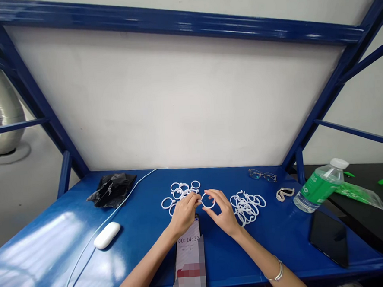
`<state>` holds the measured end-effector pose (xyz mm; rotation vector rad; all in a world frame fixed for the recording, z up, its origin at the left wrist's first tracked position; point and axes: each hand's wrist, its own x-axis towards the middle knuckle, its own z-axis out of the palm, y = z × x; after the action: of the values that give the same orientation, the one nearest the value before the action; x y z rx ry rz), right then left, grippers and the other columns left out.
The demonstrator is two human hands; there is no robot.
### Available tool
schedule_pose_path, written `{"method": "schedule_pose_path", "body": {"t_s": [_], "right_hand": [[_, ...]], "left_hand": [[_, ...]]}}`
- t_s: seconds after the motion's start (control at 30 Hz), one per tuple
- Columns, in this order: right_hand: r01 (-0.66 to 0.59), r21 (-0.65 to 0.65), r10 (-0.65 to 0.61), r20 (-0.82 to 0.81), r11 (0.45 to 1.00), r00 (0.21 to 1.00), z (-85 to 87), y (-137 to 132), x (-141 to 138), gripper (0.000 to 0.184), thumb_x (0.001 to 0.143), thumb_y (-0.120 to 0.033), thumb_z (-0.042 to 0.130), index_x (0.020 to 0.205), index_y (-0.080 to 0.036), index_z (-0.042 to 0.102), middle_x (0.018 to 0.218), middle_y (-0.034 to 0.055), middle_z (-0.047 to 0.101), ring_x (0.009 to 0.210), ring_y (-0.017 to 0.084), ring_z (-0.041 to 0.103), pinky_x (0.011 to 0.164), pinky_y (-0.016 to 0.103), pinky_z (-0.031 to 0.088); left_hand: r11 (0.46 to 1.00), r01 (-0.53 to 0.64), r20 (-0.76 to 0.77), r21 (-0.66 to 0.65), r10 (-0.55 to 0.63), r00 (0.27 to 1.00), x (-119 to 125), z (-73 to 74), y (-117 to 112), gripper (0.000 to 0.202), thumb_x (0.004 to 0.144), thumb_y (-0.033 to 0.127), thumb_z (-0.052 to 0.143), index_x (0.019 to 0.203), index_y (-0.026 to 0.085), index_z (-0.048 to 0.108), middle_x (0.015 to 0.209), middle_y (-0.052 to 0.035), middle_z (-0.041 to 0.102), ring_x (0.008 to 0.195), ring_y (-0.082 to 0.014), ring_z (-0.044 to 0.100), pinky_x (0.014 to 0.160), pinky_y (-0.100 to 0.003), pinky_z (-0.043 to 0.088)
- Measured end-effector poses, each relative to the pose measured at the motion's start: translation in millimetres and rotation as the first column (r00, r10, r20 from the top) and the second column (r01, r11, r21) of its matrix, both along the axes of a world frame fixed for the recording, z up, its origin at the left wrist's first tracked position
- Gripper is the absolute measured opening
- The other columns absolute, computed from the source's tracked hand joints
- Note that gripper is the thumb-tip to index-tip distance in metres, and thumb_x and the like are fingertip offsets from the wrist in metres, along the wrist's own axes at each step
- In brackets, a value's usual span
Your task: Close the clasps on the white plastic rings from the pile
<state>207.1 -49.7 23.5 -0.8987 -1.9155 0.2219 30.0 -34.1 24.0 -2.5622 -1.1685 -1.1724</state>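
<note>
My right hand [226, 216] pinches a white plastic curtain ring [209, 208] between thumb and fingers, above the blue table. My left hand [183, 214] is closed at the left side of that same ring, where a small end piece shows at the fingertips; most of that grip is hidden. Just beyond my left hand lies a loose group of similar white rings [182, 191], partly covered by it. A denser heap of white rings [246, 208] sits to the right of my right hand.
A phone showing a timer [189, 249] lies below my hands. Leftward are a white case [107, 235], a pale cable [120, 206] and a black plastic bag [113, 189]. Rightward are glasses [262, 175], a bundled strap [284, 193], a bottle [320, 186] and a dark phone [329, 239].
</note>
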Motion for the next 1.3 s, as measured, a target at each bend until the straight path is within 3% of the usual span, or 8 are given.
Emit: {"method": "schedule_pose_path", "body": {"t_s": [0.8,1.03,1.3], "right_hand": [[0.002,-0.007,-0.003,-0.012,1.000,1.000,1.3,-0.7,0.3,0.038,0.089,-0.026,0.060,0.126,-0.025,0.052,0.114,0.0093,0.060,0.090,0.022,0.061,0.085,0.040,0.052],[0.016,-0.029,-0.016,0.002,0.999,1.000,0.2,1.9,-0.1,0.039,0.090,-0.024,0.058,0.128,-0.023,0.050,0.117,0.0103,0.059,0.100,0.023,0.060,0.089,0.041,0.052],[0.026,-0.012,-0.025,0.031,1.000,0.999,3.4,1.9,0.6,0.036,0.091,-0.025,0.055,0.126,-0.023,0.052,0.121,0.0096,0.059,0.116,0.025,0.052,0.097,0.045,0.047]], "left_hand": [[1.000,0.002,0.002,0.017,-0.002,1.000,0.0,2.2,-0.9,0.024,0.099,0.022,0.030,0.093,0.018,0.053,0.080,-0.0035,0.062,0.062,-0.0143,0.059,0.053,-0.022,0.042],[0.999,0.042,0.076,0.001,-0.042,0.996,-0.9,0.5,-1.0,0.022,0.099,0.027,0.035,0.094,0.018,0.055,0.082,-0.0036,0.064,0.066,-0.0128,0.060,0.060,-0.022,0.046],[0.999,0.020,0.054,0.030,-0.021,0.998,0.0,2.9,-1.8,0.025,0.099,0.030,0.035,0.095,0.018,0.056,0.081,-0.0036,0.064,0.067,-0.0126,0.062,0.059,-0.022,0.047]]}}
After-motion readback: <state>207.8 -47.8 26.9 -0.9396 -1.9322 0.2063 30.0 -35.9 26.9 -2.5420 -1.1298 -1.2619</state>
